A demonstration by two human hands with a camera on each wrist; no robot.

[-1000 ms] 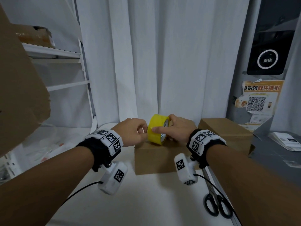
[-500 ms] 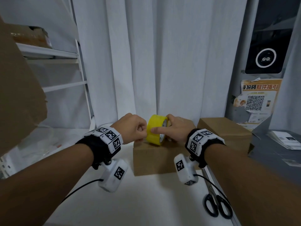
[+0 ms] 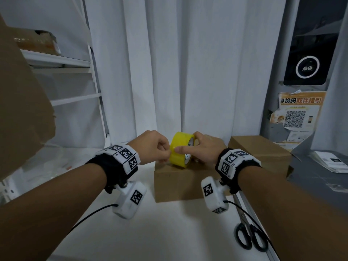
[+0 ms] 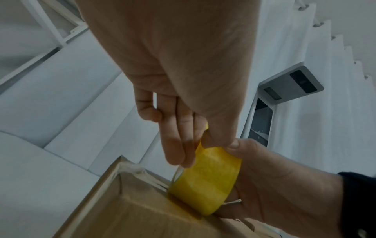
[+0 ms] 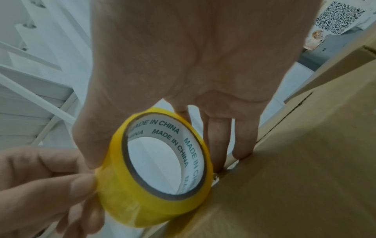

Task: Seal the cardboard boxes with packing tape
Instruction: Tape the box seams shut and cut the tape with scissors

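Observation:
A yellow roll of packing tape (image 3: 180, 149) stands on edge on top of a small cardboard box (image 3: 175, 183) at the middle of the white table. My right hand (image 3: 203, 149) grips the roll (image 5: 154, 169), thumb on its outer face and fingers behind it. My left hand (image 3: 156, 147) pinches the loose end of the tape (image 4: 201, 145) at the roll's left side, and a short strip is peeled off. The box (image 4: 132, 209) lies right under the roll. A second cardboard box (image 3: 263, 153) sits to the right behind my right wrist.
Black-handled scissors (image 3: 250, 236) lie near the table's front right edge. A big cardboard sheet (image 3: 20, 113) stands close at the left. White shelves (image 3: 62, 63) and a white curtain (image 3: 188, 63) stand behind. A grey counter with papers (image 3: 327, 162) is at the right.
My left hand has closed in on the roll's left side and now pinches the tape end. The right hand keeps its hold on the roll atop the box.

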